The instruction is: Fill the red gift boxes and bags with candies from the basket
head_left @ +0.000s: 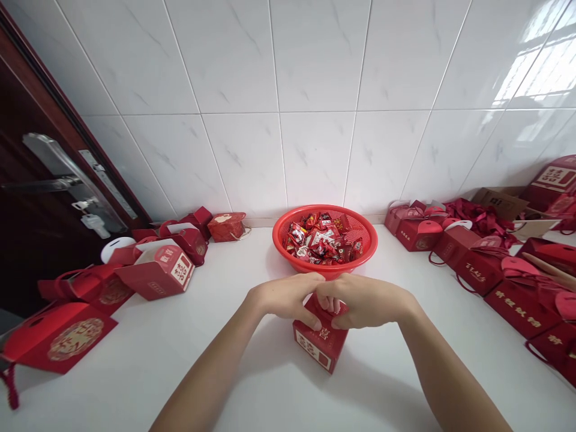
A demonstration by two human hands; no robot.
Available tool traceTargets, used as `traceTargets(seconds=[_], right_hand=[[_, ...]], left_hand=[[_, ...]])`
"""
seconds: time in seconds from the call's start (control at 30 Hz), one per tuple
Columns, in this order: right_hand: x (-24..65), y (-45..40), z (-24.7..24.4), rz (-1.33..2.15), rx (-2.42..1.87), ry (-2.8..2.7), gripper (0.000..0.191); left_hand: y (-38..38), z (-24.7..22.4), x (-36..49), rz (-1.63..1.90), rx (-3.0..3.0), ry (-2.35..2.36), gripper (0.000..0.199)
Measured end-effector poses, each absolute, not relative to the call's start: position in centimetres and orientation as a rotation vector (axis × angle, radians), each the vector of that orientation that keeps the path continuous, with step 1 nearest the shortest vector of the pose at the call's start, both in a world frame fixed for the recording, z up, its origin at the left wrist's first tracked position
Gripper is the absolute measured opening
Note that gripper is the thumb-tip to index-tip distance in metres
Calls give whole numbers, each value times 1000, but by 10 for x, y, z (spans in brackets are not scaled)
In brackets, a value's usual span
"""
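A small red candy box (318,345) with gold characters and a white printed panel stands on the white tabletop in front of me. My left hand (290,300) grips its upper left side, the thumb pressed on the near sloping face. From the right, my right hand (366,302) holds the top in the same way, its thumb on the near face and fingers curled over. The two hands meet above the box and hide most of its top. Just behind them sits a red plastic basket (324,269) holding wrapped candies (321,240).
Several red gift boxes (155,270) stand at the left, near a dark door with a metal handle (67,180). More red boxes (481,267) line the right side, with dark red ribbons (477,217) among them. A white tiled wall (315,150) closes off the back.
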State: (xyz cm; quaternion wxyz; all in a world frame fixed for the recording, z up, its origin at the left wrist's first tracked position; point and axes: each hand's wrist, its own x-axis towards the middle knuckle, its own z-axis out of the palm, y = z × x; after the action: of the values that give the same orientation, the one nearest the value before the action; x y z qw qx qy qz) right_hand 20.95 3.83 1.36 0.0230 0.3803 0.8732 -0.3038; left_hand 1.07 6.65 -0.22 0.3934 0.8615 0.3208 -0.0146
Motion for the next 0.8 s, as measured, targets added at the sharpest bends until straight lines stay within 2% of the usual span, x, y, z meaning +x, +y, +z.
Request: traceTargets(seconds=[0.13, 0.33, 0.7, 0.8], right_hand=[[217, 37, 18, -909, 1310, 2663, 24], [215, 29, 20, -757, 1537, 2540, 31], [180, 16, 9, -492, 1742, 2422, 52], [173, 16, 5, -417, 1757, 2418, 49]], left_hand=[[71, -3, 11, -103, 2211, 854, 38], [61, -2, 17, -174, 2252, 1300, 42], [48, -13, 36, 29, 2237, 1373, 24], [46, -10, 37, 10, 2247, 1332, 19]])
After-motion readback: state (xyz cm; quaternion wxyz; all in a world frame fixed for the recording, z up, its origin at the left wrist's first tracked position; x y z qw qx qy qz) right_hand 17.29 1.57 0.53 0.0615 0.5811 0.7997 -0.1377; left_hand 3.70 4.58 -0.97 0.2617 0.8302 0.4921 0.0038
